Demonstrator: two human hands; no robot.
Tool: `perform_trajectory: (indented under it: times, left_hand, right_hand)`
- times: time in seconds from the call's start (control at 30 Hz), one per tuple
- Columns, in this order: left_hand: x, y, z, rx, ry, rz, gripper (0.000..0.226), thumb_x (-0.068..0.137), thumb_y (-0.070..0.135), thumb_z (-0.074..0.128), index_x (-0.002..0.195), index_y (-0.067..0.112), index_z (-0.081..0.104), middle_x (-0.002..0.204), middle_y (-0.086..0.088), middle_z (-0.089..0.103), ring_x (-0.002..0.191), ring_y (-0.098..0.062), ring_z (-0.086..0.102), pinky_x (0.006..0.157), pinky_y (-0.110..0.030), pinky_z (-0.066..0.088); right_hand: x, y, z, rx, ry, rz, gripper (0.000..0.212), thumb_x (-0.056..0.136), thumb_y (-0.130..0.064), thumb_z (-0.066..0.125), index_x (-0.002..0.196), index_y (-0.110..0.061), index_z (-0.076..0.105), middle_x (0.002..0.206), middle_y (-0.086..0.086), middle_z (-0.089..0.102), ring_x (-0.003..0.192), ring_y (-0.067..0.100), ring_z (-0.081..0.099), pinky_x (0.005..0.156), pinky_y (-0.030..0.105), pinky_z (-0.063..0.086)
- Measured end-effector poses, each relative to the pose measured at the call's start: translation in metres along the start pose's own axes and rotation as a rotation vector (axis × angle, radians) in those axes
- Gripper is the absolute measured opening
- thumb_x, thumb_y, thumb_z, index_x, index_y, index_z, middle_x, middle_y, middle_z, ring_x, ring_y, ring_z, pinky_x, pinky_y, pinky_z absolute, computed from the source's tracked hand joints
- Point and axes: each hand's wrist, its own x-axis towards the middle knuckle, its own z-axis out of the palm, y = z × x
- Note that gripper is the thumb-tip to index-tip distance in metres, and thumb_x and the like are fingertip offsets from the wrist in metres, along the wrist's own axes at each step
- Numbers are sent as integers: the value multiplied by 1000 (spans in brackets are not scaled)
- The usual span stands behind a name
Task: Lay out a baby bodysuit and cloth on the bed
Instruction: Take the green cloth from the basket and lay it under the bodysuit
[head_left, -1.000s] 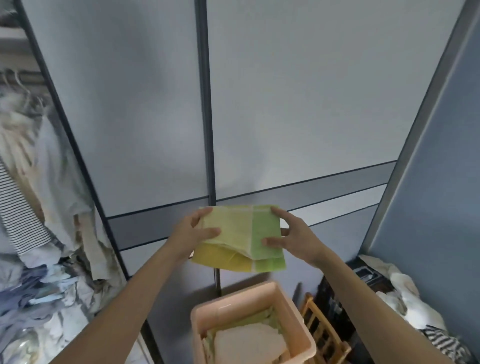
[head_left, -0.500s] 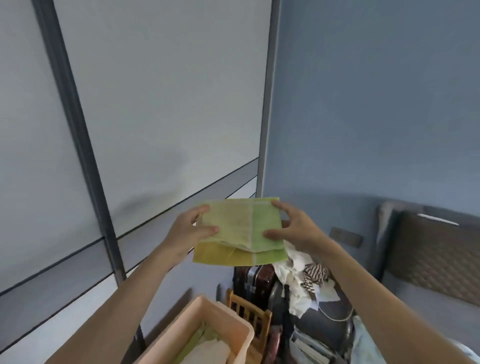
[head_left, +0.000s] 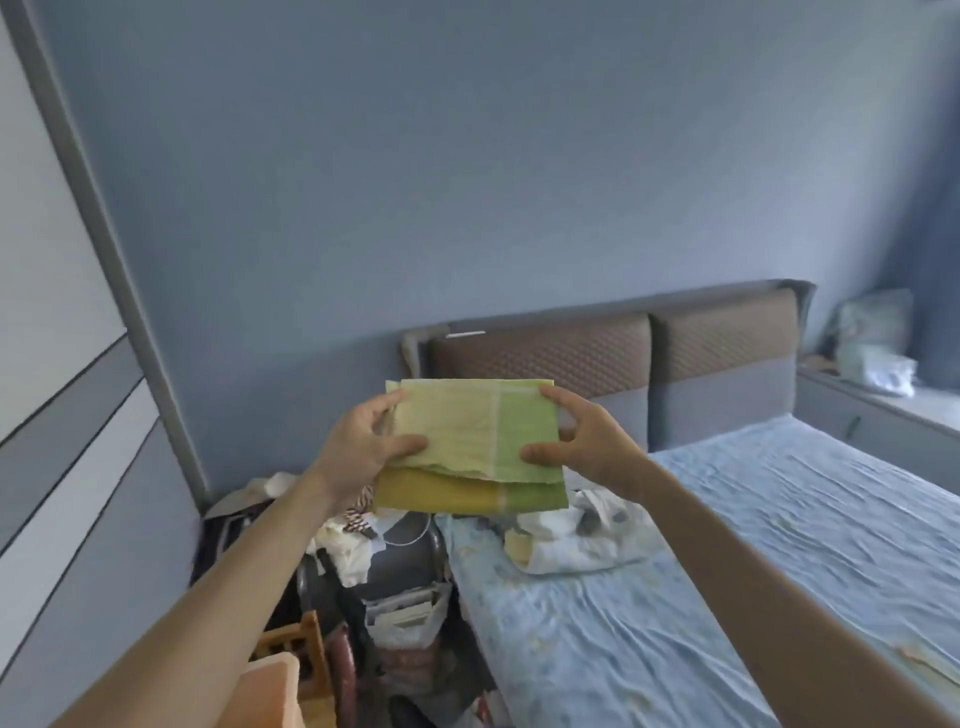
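Observation:
A folded cloth (head_left: 470, 441), pale green, bright green and yellow in layers, is held flat in the air in front of me. My left hand (head_left: 358, 449) grips its left edge, thumb on top. My right hand (head_left: 584, 441) grips its right edge the same way. The bed (head_left: 727, 545), with a wrinkled light blue sheet, lies below and to the right. A crumpled white patterned garment (head_left: 582, 535) rests on the bed's near left corner, just under the cloth; I cannot tell whether it is the bodysuit.
A brown and grey padded headboard (head_left: 649, 364) runs along the blue wall. Between bed and wardrobe (head_left: 62, 364) stand a dark chair piled with clothes (head_left: 353, 540) and a wooden chair (head_left: 296, 649). A pink basket's corner (head_left: 272, 691) shows bottom left. A windowsill with bags (head_left: 872, 353) is far right.
The view has swung right from the wardrobe doors to the bed. Both hands keep the same grip on the folded cloth. The pink basket has slid to the bottom left edge.

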Motion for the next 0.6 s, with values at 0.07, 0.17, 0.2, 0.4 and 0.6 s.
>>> perform_trajectory:
  times: [0.07, 0.17, 0.2, 0.4, 0.6]
  left_hand:
    - [10, 4, 54, -24, -109, 12, 106, 59, 30, 102, 152, 18, 52, 128, -1, 76, 117, -22, 73, 103, -47, 57]
    - [19, 10, 137, -57, -285, 22, 96, 69, 14, 96, 154, 14, 49, 130, -2, 75, 117, -23, 73, 102, -46, 58]
    - [18, 13, 166, -67, -342, 24, 96, 69, 15, 97, 153, 14, 50, 131, -5, 74, 119, -24, 73, 104, -48, 57]
    - [-12, 37, 325, -117, -567, 34, 82, 71, 13, 95, 144, 22, 58, 125, -10, 75, 112, -29, 75, 92, -39, 62]
    - [-52, 56, 445, -117, -727, 106, 87, 68, 13, 97, 146, 21, 60, 126, 0, 74, 102, -19, 77, 87, -36, 63]
  right_hand:
    - [-40, 13, -41, -17, 98, 40, 103, 74, -8, 93, 159, -19, 35, 120, 3, 71, 96, 13, 77, 74, 27, 63]
    - [-105, 32, -100, -41, 255, 107, 98, 72, -11, 95, 153, -25, 43, 121, 6, 70, 85, 10, 78, 66, 29, 64]
    - [-127, 39, -119, -50, 305, 127, 101, 70, -14, 97, 153, -28, 43, 122, 7, 71, 90, 16, 78, 71, 39, 67]
    - [-268, 59, -209, -85, 557, 192, 100, 73, -5, 93, 157, -22, 41, 136, -3, 64, 96, 6, 77, 73, 27, 63]
    - [-389, 66, -260, -104, 740, 255, 97, 73, -8, 94, 154, -26, 44, 124, -7, 70, 98, 12, 78, 75, 31, 64]
